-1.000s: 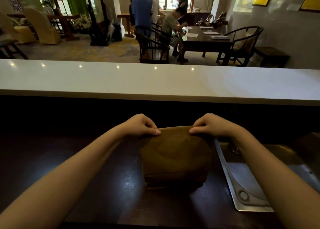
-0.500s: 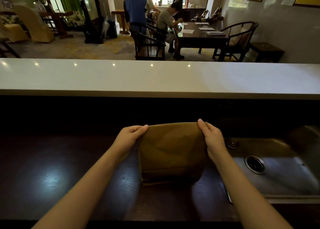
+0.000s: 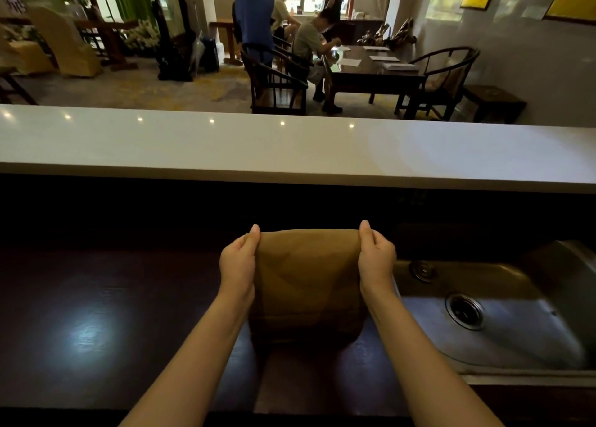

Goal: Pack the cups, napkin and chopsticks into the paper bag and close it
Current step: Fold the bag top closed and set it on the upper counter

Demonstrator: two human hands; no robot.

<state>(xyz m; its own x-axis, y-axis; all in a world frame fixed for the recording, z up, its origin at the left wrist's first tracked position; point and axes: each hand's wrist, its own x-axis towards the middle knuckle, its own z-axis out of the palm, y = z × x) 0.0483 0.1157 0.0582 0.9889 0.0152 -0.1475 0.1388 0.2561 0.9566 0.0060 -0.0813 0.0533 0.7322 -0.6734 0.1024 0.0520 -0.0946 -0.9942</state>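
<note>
Paper bag (image 3: 306, 284) stood on dark counter (image 3: 96, 297) beside sink (image 3: 516, 330). My left hand (image 3: 238, 265) and right hand (image 3: 375, 262) pinched its folded top corners. Paper judged light, creasable; held edges only.

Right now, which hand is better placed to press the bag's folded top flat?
Neither clearly: the left hand and right hand pinch opposite top corners of the paper bag symmetrically. Probably both together.
</note>
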